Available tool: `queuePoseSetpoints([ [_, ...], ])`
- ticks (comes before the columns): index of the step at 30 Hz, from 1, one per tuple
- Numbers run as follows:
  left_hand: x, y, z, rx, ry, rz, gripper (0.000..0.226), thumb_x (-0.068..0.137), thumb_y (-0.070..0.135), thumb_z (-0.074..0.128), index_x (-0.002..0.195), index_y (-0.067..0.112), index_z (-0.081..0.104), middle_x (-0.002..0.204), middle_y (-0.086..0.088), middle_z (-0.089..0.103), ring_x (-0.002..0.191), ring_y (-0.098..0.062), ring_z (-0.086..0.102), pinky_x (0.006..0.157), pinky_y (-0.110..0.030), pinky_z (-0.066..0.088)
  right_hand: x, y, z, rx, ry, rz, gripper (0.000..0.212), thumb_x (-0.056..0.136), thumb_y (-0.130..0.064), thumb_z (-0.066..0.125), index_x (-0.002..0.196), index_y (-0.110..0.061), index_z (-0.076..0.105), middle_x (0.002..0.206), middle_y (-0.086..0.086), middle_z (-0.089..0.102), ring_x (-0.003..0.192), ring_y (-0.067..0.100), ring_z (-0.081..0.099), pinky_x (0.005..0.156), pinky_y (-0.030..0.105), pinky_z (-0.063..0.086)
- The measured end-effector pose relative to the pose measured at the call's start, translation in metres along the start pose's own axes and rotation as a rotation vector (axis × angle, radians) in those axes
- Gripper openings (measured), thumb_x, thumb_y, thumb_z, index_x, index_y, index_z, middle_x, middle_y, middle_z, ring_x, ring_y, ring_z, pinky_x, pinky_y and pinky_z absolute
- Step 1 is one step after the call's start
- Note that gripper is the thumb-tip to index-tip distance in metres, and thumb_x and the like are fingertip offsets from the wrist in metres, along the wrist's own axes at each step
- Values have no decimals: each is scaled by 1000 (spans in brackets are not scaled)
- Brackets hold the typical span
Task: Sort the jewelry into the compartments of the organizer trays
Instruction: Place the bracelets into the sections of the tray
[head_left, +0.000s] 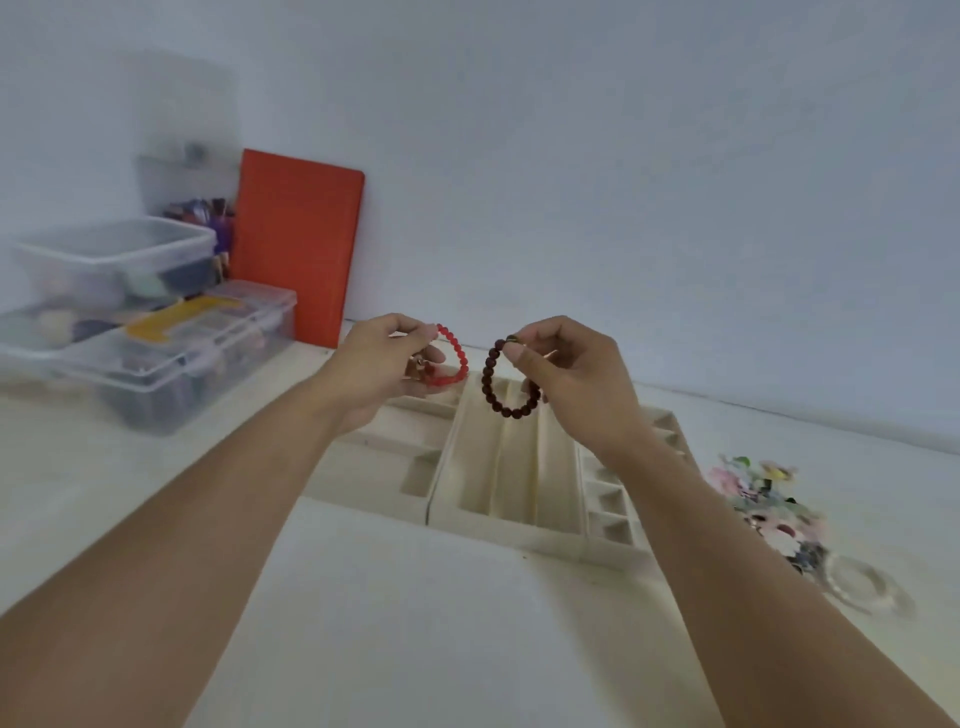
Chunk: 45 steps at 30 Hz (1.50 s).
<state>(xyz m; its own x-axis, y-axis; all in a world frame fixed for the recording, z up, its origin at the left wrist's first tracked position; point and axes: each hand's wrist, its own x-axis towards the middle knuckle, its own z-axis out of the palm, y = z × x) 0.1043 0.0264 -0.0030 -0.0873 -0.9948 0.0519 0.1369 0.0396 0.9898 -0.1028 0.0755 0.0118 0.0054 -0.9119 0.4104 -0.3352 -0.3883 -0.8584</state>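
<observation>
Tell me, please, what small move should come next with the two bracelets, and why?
Probably lower the right hand to lay the dark bracelet in the long slot of the tray below it. Both hands hold bracelets above the tray; the left hand pinches the red bracelet.

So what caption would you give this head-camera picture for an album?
Left hand holds a red bead bracelet, right hand a dark brown one, above cream organizer trays.

I see soft, even, shadowless light, wide-angle bending at the edges, and blur on the clear plastic storage boxes (140, 332) at nine o'clock.
</observation>
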Motion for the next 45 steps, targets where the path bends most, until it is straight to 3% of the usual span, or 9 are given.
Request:
queuePoseSetpoints([
  [6, 19, -7, -48, -172, 77, -126, 9, 98, 1, 59, 106, 2, 57, 84, -13, 63, 69, -23, 73, 65, -38, 63, 43, -10, 62, -31, 17, 48, 12, 91, -30, 73, 92, -18, 70, 77, -8, 68, 60, 11, 68, 53, 15, 44],
  [13, 24, -11, -63, -268, 138, -230, 24, 96, -16, 41, 109, 1, 52, 97, -20, 63, 73, -29, 70, 66, -43, 63, 60, 2, 91, -158, -12, 85, 8, 89, -32, 72, 89, -25, 68, 83, -2, 72, 74, 24, 72, 69, 36, 56],
  [16, 23, -12, -65, -179, 111, -263, 40, 88, -23, 38, 114, 2, 53, 98, -19, 63, 69, -26, 70, 62, -37, 62, 59, 5, 91, -195, -50, 113, 10, 89, -33, 73, 89, -25, 67, 81, -3, 71, 74, 24, 71, 64, 33, 53],
  [20, 22, -15, -64, 11, 64, -284, 48, 87, -23, 37, 122, 4, 56, 108, -19, 64, 85, -30, 69, 82, -40, 60, 58, 10, 93, -256, -76, 135, 11, 87, -37, 74, 85, -29, 67, 78, -7, 71, 74, 19, 72, 68, 34, 54],
  [25, 16, -11, -58, 25, 42, -271, 57, 80, -25, 34, 125, 1, 56, 108, -18, 64, 69, -24, 68, 58, -27, 59, 58, 10, 93, -295, -89, 139, 12, 86, -38, 73, 83, -29, 66, 79, -6, 72, 72, 19, 72, 79, 45, 60],
  [31, 17, -11, -57, 87, 15, -235, 46, 84, -23, 48, 118, 5, 61, 108, -16, 67, 74, -22, 68, 61, -27, 59, 57, 8, 91, -325, -107, 156, 12, 86, -38, 73, 83, -29, 65, 79, -8, 71, 75, 17, 71, 83, 45, 59],
  [36, 17, -10, -59, 223, -31, -188, 52, 82, -30, 41, 116, 4, 61, 109, -18, 70, 80, -26, 72, 72, -37, 49, 57, 7, 91, -355, -142, 167, 13, 86, -39, 74, 83, -29, 65, 81, -6, 72, 76, 18, 70, 84, 46, 58],
  [41, 13, -4, -55, 466, -132, -144, 42, 89, -21, 52, 115, 10, 64, 102, -9, 76, 89, -23, 76, 89, -35, 56, 57, 6, 90, -395, -166, 166, 15, 86, -39, 74, 79, -30, 64, 80, -6, 72, 75, 16, 71, 84, 46, 58],
  [45, 14, -4, -55, 636, -130, -112, 49, 87, -23, 49, 115, 13, 65, 103, -7, 73, 82, -14, 72, 67, -24, 57, 56, 5, 88, -436, -195, 183, 16, 86, -41, 74, 80, -31, 64, 84, -7, 71, 77, 15, 71, 86, 45, 57],
])
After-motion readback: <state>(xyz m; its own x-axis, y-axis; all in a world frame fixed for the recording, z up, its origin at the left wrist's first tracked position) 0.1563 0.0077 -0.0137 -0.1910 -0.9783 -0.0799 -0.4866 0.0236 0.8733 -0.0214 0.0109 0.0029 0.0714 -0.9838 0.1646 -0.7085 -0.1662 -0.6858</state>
